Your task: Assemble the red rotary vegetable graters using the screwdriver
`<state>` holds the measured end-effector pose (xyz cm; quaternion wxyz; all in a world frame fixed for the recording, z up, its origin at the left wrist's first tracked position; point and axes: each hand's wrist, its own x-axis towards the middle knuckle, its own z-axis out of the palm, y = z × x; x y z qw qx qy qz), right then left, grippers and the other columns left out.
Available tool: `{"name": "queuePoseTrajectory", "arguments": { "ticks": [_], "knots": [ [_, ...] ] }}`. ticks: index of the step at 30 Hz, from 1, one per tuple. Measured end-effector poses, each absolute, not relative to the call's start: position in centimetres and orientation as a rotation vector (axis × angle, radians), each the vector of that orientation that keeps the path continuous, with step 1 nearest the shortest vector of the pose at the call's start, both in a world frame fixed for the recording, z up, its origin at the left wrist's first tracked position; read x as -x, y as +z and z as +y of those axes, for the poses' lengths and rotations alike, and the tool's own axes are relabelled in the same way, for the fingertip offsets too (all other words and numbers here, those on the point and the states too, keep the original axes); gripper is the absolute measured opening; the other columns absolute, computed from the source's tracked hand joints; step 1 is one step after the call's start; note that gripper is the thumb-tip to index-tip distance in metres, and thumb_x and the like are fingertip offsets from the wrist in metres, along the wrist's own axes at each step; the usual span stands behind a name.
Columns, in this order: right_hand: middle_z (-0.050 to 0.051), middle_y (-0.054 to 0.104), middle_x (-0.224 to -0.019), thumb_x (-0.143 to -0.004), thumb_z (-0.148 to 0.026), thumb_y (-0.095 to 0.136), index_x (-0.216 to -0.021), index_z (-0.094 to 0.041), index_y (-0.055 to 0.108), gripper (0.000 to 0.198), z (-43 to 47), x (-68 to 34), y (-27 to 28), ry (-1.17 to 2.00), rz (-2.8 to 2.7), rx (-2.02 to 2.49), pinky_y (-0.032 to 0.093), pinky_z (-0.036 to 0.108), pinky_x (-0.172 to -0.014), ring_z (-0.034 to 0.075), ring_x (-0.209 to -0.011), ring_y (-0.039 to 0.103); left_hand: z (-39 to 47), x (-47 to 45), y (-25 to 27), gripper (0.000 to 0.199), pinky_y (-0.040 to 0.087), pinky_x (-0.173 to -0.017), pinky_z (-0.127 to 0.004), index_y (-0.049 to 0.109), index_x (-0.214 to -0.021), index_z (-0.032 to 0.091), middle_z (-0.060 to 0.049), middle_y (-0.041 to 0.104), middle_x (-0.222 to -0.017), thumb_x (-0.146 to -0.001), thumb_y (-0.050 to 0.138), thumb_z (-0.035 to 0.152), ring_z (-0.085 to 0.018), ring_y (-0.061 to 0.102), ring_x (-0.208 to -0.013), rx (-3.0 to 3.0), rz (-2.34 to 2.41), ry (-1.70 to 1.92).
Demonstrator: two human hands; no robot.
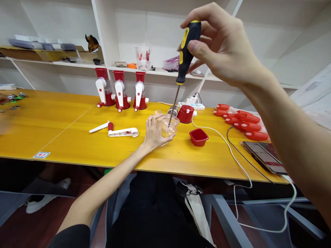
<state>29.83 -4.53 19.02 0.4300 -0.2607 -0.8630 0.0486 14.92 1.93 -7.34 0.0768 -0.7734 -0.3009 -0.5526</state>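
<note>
My right hand [217, 41] grips the black and yellow handle of a screwdriver [190, 48] held nearly upright. Its shaft slants down, and the tip reaches inside a clear plastic housing [173, 121] on the table. Fingers of my left hand [155, 131] are wrapped round the housing's left side and hold it. Just behind the housing are a metal drum [172, 110] and a red base [185, 114]. A small red square cup [198, 137] stands to the right. On the left lie a white crank handle with a red knob [123, 132] and a thin white strip [99, 127].
Three red and white rotary graters [119, 91] stand at the back. Several red-orange handles [245, 124] lie at the right, near a tablet [265, 156]. A white cable [227, 141] runs over the table edge. Another person's hand [3, 99] shows at far left.
</note>
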Motion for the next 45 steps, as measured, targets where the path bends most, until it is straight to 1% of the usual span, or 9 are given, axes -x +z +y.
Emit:
{"name": "queuePoseTrajectory", "arguments": {
  "ticks": [5,13,23,29,32,35,40,42,45],
  "knots": [
    [-0.004,0.067,-0.111,-0.079,-0.039,0.074,-0.109,-0.028,0.070,0.032,-3.8,-31.2,20.6,0.296,-2.095,0.755,0.069,0.024,-0.067,0.013,-0.097,0.068,2.0,-15.0,-7.4,0.076,0.037,-0.113,-0.053,0.043,-0.129,0.023,-0.013,0.056,-0.132,-0.071,0.077,0.057,-0.032,0.051,-0.125,2.311,-0.893,-1.662],
    [-0.005,0.061,-0.078,-0.070,-0.034,0.083,-0.084,-0.022,0.060,0.029,-2.2,-29.7,18.8,0.113,-1.853,0.529,0.053,0.017,-0.041,0.006,-0.062,0.058,1.9,-15.0,-7.4,0.075,0.038,-0.109,-0.052,0.044,-0.132,0.023,-0.012,0.055,-0.134,-0.074,0.074,0.060,-0.032,0.049,-0.126,2.341,-0.953,-1.629],
    [-0.004,0.070,-0.114,-0.083,-0.038,0.073,-0.114,-0.027,0.069,0.034,-3.0,-31.8,19.4,0.259,-2.071,0.636,0.066,0.016,-0.061,0.013,-0.107,0.068,2.0,-15.0,-7.5,0.077,0.040,-0.109,-0.052,0.044,-0.131,0.023,-0.012,0.056,-0.133,-0.072,0.076,0.061,-0.032,0.049,-0.125,2.319,-0.957,-1.611],
    [-0.002,0.060,-0.093,-0.072,-0.040,0.082,-0.101,-0.012,0.064,0.044,-2.3,-30.7,19.2,0.205,-1.916,0.560,0.060,0.015,-0.048,0.002,-0.073,0.062,2.0,-15.0,-7.5,0.076,0.036,-0.114,-0.053,0.043,-0.131,0.023,-0.012,0.055,-0.134,-0.072,0.076,0.059,-0.032,0.049,-0.128,2.338,-0.946,-1.620],
    [-0.001,0.057,-0.091,-0.074,-0.033,0.082,-0.096,-0.011,0.061,0.037,-2.5,-29.5,19.0,0.177,-1.886,0.535,0.055,0.009,-0.045,0.002,-0.075,0.060,2.0,-14.9,-7.4,0.076,0.036,-0.114,-0.053,0.044,-0.131,0.023,-0.012,0.055,-0.134,-0.072,0.077,0.057,-0.032,0.049,-0.127,2.335,-0.933,-1.624],
    [0.002,0.059,-0.099,-0.083,-0.030,0.076,-0.108,-0.011,0.063,0.033,-3.4,-29.6,19.6,0.257,-1.998,0.593,0.061,0.014,-0.050,0.005,-0.082,0.063,1.9,-14.9,-7.3,0.076,0.038,-0.113,-0.054,0.044,-0.130,0.024,-0.012,0.056,-0.133,-0.070,0.078,0.056,-0.032,0.050,-0.126,2.334,-0.950,-1.617],
    [0.002,0.064,-0.116,-0.075,-0.040,0.082,-0.126,-0.020,0.063,0.058,-4.8,-31.4,21.4,0.485,-2.237,0.739,0.068,0.022,-0.068,0.010,-0.100,0.068,1.9,-14.9,-7.2,0.075,0.038,-0.112,-0.054,0.042,-0.131,0.026,-0.012,0.056,-0.134,-0.071,0.076,0.057,-0.033,0.050,-0.128,2.352,-0.964,-1.604],
    [0.002,0.064,-0.115,-0.071,-0.044,0.084,-0.125,-0.021,0.064,0.062,-4.7,-31.6,21.7,0.520,-2.267,0.759,0.068,0.026,-0.072,0.012,-0.100,0.070,1.9,-14.8,-7.2,0.075,0.036,-0.113,-0.053,0.042,-0.131,0.025,-0.012,0.055,-0.134,-0.072,0.076,0.056,-0.033,0.049,-0.128,2.358,-0.953,-1.607],
    [0.002,0.062,-0.102,-0.075,-0.030,0.082,-0.114,-0.013,0.065,0.046,-3.8,-31.0,21.2,0.411,-2.178,0.695,0.067,0.024,-0.060,0.011,-0.087,0.070,2.0,-14.8,-7.2,0.075,0.035,-0.114,-0.053,0.042,-0.132,0.024,-0.013,0.055,-0.135,-0.073,0.074,0.058,-0.033,0.049,-0.129,2.365,-0.943,-1.607]
  ]
}}
